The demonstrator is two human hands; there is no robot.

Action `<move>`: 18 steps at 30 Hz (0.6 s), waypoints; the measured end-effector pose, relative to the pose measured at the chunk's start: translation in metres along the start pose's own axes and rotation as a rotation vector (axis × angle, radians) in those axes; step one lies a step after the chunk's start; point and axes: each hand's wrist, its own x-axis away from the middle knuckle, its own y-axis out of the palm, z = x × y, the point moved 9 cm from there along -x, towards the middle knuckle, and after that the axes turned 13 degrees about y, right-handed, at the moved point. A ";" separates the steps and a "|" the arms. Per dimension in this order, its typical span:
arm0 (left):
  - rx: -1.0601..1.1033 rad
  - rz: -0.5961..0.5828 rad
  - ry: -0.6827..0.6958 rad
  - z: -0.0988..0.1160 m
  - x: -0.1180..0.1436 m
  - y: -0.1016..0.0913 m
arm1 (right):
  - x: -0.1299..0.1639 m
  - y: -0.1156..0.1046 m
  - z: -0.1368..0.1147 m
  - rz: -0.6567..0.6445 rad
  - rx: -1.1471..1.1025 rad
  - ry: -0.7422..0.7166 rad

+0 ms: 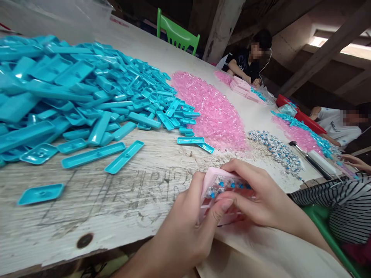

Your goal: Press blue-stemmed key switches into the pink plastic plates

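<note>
Between both hands, at the table's front edge, is a pink plastic frame (213, 176) with rows of compartments, tilted toward me. Small clear pieces with blue centres (222, 184) sit along its upper rows. My left hand (191, 220) is closed round the frame's left side, its thumb lying over the front. My right hand (255, 193) grips the frame from the right, fingers over the top edge and thumb pressed on the front beside the left thumb. The thumbs hide part of the compartments; whether a small piece lies under them cannot be made out.
A big heap of turquoise plastic trays (72, 92) covers the table's left side. Beyond my hands lie a pile of pink clear pieces (211, 112) and a pile of small white-and-blue pieces (276, 152). A black-handled tool (311, 160) lies at right. Several people (246, 61) sit around the table.
</note>
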 end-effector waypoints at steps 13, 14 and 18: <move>0.053 0.027 -0.063 -0.002 -0.001 0.000 | -0.001 0.003 0.006 -0.050 -0.098 0.110; 0.087 0.028 -0.071 -0.002 -0.002 0.001 | -0.001 0.004 0.006 -0.046 -0.137 0.114; 0.206 -0.015 -0.081 0.000 -0.003 0.007 | 0.008 -0.016 0.003 0.163 -0.407 -0.010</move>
